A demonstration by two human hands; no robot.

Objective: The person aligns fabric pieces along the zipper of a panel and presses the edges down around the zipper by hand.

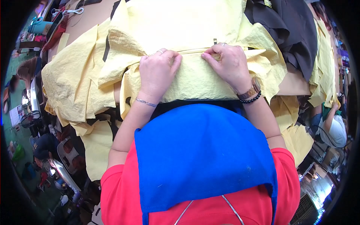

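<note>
A large piece of yellow fabric [202, 78], lightly crinkled, lies in front of me and hangs over the table's near edge. Across it runs a narrow folded strip, like a seam. My left hand [157, 73] pinches the cloth at this line, thumb against curled fingers. To the right, my right hand [230, 65] pinches the same fold, with a short stretch of it showing between both hands. Just above the right fingers stands a small dark piece [215, 41], too small to make out. The far part of the fabric is washed out by bright light.
More yellow cloth [75, 75] is heaped at the left. Dark fabric [285, 30] lies at the back right, beside hanging yellow pieces [323, 63]. A red pouch [56, 33] and a white cable [75, 11] are at the far left. Another person [333, 129] is at the right.
</note>
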